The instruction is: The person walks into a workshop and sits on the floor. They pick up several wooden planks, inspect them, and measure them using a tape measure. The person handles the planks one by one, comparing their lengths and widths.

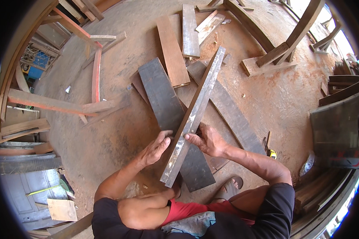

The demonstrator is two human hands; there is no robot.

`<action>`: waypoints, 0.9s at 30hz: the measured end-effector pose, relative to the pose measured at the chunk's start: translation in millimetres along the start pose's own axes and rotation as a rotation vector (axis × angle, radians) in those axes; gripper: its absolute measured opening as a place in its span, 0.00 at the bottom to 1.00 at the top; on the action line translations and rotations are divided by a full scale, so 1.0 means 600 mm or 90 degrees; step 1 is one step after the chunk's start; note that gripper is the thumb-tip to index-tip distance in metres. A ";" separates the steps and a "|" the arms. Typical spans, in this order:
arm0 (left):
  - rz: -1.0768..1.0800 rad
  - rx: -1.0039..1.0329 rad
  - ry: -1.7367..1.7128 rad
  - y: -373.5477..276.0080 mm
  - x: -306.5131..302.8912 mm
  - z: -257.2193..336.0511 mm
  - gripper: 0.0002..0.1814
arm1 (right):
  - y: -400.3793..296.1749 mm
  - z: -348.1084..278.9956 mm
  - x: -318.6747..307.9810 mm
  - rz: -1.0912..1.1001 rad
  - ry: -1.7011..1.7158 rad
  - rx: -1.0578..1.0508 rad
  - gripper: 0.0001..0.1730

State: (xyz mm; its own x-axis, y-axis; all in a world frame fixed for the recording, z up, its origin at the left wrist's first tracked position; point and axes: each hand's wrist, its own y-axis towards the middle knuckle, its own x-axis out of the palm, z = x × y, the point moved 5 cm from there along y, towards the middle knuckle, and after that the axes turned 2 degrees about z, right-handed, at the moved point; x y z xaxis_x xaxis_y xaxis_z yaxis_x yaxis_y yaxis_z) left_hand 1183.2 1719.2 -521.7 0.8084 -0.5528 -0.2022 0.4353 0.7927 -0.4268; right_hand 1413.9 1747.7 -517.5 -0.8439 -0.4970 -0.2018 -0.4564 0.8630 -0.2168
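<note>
A long, narrow wooden piece (197,107) with a stepped edge and pale worn patches slants across the middle, raised above boards on the floor. My right hand (211,139) grips its right side, the thumb lying on the top face beside a small round metal-looking spot. Close to the left edge, my left hand (155,148) has thumb and fingers apart and appears to hold nothing. Beneath the piece lies a wide dark plank (161,92), partly hidden by it. A grey-brown plank (236,116) extends to the lower right.
A brown plank (172,50) and a grey plank (191,30) lie ahead. A yellow tape measure (272,154) rests right of my right forearm. Wooden trestles (275,56) stand at upper right, and a red-edged wooden frame (96,74) at left. Stacked timber (317,185) lies at right.
</note>
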 end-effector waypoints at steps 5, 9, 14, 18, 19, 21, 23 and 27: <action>-0.053 0.082 0.280 -0.005 0.061 0.129 0.53 | 0.003 0.004 -0.002 0.001 -0.001 -0.029 0.31; -0.087 -0.024 0.277 -0.004 0.054 0.124 0.59 | -0.001 0.002 -0.008 -0.025 -0.044 0.008 0.31; -0.032 0.066 0.203 -0.026 0.035 0.104 0.56 | 0.000 -0.002 -0.012 -0.043 -0.057 -0.049 0.30; 0.020 0.111 0.161 -0.056 0.019 0.041 0.51 | 0.005 0.008 0.009 -0.096 -0.120 -0.051 0.34; 0.026 0.106 0.128 -0.062 0.017 0.026 0.51 | 0.008 0.019 0.018 -0.090 -0.171 -0.081 0.36; 0.044 0.094 0.059 -0.071 0.016 0.002 0.50 | 0.009 0.019 0.025 -0.107 -0.224 -0.112 0.38; 0.041 0.109 0.015 -0.071 0.013 -0.011 0.50 | 0.011 0.018 0.026 -0.146 -0.229 -0.112 0.41; 0.065 0.105 -0.089 -0.081 0.015 -0.028 0.48 | 0.009 0.035 0.030 -0.139 -0.226 -0.135 0.37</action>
State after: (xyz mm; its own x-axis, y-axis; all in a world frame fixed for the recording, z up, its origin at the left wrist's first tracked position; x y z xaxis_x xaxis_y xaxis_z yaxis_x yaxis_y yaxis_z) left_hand 1162.5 1671.3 -517.6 0.8938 -0.4352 -0.1085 0.3974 0.8806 -0.2583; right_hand 1402.0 1741.7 -542.1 -0.5903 -0.6376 -0.4950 -0.6910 0.7161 -0.0984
